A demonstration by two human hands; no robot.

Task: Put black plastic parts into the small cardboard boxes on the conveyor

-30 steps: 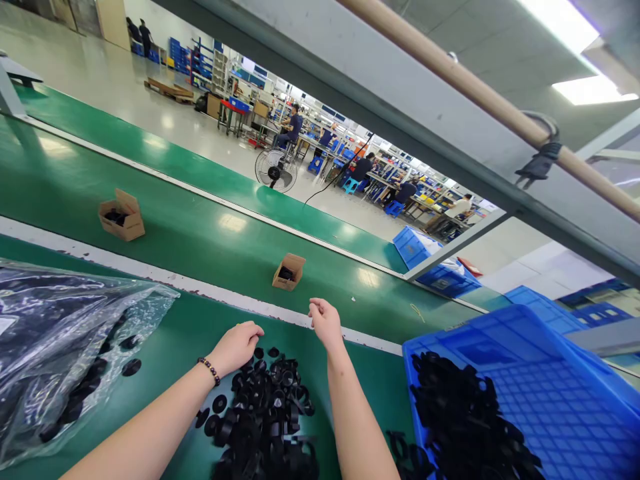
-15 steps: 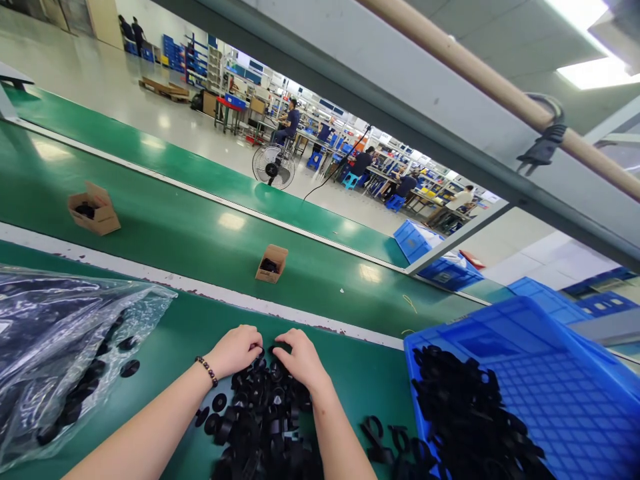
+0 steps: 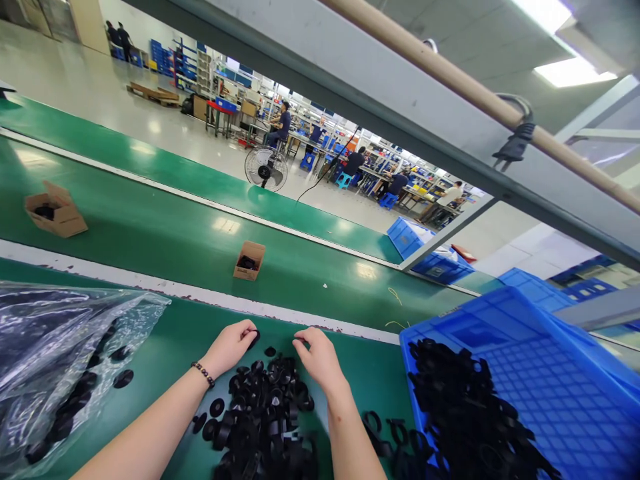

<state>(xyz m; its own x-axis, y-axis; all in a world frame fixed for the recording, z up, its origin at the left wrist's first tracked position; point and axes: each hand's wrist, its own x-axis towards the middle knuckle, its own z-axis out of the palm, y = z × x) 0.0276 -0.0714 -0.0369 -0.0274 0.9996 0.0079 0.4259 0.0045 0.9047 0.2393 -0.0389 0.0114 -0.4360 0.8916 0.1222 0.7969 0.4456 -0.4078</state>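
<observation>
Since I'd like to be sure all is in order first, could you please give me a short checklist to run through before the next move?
1. Left hand holds something: ok, a small black piece is pinched in it.
2. Right hand holds something: cannot tell, its grip is too hard to make out.
3. Loose parts all in the pile: not ok, a disc lies apart at its left edge.
4. Plastic bag apart from the left hand: ok.
5. Blue bin open: ok.
6. Nearer cardboard box upright and open: ok.
</observation>
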